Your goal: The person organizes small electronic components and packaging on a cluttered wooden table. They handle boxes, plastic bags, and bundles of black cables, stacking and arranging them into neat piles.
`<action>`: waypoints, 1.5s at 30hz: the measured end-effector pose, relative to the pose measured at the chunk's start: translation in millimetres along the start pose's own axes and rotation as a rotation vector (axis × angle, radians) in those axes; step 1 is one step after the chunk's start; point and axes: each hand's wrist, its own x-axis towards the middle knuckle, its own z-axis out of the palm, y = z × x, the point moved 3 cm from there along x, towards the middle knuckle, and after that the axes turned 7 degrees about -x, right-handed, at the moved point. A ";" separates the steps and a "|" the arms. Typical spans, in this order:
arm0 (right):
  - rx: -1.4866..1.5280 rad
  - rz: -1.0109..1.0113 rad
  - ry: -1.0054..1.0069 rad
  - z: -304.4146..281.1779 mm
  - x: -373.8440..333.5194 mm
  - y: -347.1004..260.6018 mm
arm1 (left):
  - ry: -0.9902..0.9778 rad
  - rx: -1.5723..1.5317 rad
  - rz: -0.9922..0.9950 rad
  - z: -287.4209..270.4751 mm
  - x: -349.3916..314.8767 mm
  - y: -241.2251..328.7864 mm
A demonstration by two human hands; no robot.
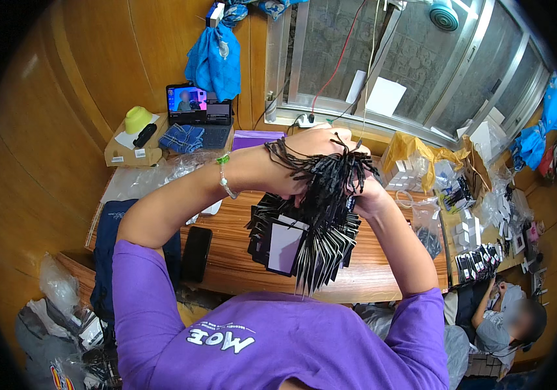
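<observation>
A thick bunch of black hang tags [286,246], some showing pale faces, dangles over the wooden table. Their black strings [331,177] are gathered at the top and spill over my hands. My left hand [320,138] is closed around the strings, raised high, with its fingers partly hidden behind them. On the other side of the bunch, my right hand [371,190] is closed at the strings too, its fingertips mostly covered. The tags fan out below both hands.
A black phone [197,254] lies on the striped wooden table [226,273]. Behind it stand a laptop [210,117] and a cardboard box [132,148]. At right are small white boxes [465,232], plastic bags and more tags [480,263]. Another person [496,325] sits lower right.
</observation>
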 end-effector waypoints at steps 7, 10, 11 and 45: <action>0.076 0.126 0.054 -7.4 -6.9 32.9 | -0.200 -0.564 -0.540 36.7 -26.0 -29.9; 0.162 0.201 0.079 -9.7 -9.6 57.4 | -0.164 -0.515 -0.422 52.0 -38.4 -36.9; 0.178 0.212 0.102 -8.2 -9.8 63.5 | -0.148 -0.477 -0.377 54.8 -42.0 -37.5; 0.242 0.372 0.289 -31.5 -25.1 169.0 | -0.185 -0.994 -0.722 176.4 -131.3 -99.0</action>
